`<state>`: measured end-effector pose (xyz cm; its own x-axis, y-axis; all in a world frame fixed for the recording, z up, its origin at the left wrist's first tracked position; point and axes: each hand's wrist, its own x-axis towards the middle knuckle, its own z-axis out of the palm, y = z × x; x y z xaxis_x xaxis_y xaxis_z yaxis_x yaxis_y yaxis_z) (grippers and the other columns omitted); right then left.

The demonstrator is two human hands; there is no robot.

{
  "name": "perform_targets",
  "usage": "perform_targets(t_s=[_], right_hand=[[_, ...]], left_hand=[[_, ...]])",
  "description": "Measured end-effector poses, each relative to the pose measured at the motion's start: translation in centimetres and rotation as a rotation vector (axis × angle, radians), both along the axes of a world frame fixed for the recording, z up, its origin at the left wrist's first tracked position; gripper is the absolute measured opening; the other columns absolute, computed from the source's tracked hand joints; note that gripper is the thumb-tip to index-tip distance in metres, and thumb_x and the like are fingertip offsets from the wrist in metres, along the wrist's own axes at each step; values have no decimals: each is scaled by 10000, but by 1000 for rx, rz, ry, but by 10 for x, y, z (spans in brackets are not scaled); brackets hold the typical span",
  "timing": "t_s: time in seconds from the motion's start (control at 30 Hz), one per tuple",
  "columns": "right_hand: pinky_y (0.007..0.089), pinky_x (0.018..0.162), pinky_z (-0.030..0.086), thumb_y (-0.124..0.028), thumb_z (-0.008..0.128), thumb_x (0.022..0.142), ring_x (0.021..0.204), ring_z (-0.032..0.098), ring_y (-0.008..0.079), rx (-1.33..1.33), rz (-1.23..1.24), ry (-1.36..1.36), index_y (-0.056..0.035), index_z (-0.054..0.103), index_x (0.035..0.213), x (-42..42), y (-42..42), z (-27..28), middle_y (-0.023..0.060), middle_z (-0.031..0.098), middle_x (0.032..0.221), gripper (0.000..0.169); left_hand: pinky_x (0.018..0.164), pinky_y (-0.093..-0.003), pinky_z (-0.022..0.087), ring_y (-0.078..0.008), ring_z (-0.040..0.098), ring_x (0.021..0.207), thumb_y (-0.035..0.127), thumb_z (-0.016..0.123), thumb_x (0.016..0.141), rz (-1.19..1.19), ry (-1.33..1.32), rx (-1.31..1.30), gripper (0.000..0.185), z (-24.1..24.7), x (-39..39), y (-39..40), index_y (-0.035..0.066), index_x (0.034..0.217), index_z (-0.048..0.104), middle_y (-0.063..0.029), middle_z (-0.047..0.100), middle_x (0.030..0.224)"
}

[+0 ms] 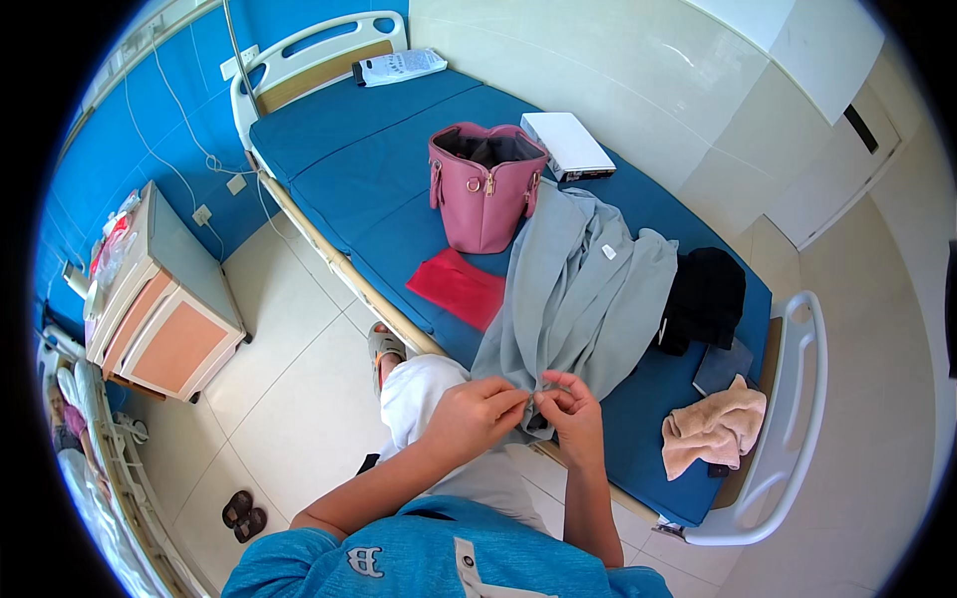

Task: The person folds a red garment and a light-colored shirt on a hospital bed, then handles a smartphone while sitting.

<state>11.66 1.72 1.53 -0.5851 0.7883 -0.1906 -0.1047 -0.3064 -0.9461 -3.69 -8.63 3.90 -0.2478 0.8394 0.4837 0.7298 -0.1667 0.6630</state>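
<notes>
A light grey cloth garment [576,299] lies spread over the blue mattress, with a small white label on it. Its near end comes up between my two hands at the bed's edge. My left hand [478,415] pinches that end between thumb and fingers. Close beside it, my right hand [574,415] pinches the same spot with thumb and fingertip, the other fingers curled loosely. What exactly sits between the fingertips is too small to tell. A red folded cloth [454,288] lies against the garment's left side, and a pink handbag [486,202] stands open behind it.
A white box [570,146] lies behind the bag. Black cloth [706,295], a dark flat case [719,368] and a tan towel [714,430] lie towards the bed's white end rail [796,456]. A bedside cabinet [176,329] stands left; dark sandals [244,516] lie on the floor.
</notes>
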Motion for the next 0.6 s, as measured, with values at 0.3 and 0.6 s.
perform_targets(t_s=[0.3, 0.6], right_hand=[[177, 697, 453, -2, 740, 887, 823, 625, 56, -172, 17, 132, 33, 424, 1489, 3, 4, -9, 45, 712, 945, 681], [175, 696, 449, -1, 739, 890, 840, 625, 58, -178, -7, 111, 60, 378, 1508, -1, 1, -8, 59, 709, 984, 718]], left_hand=[[653, -315, 583, -237, 706, 707, 57, 756, 828, 37, -218, -36, 124, -1, 1, 1, 23, 946, 741, -94, 717, 863], [730, -258, 590, -135, 711, 817, 102, 784, 880, 7, -623, -240, 159, 5, -2, 1, -36, 936, 727, -77, 689, 943]])
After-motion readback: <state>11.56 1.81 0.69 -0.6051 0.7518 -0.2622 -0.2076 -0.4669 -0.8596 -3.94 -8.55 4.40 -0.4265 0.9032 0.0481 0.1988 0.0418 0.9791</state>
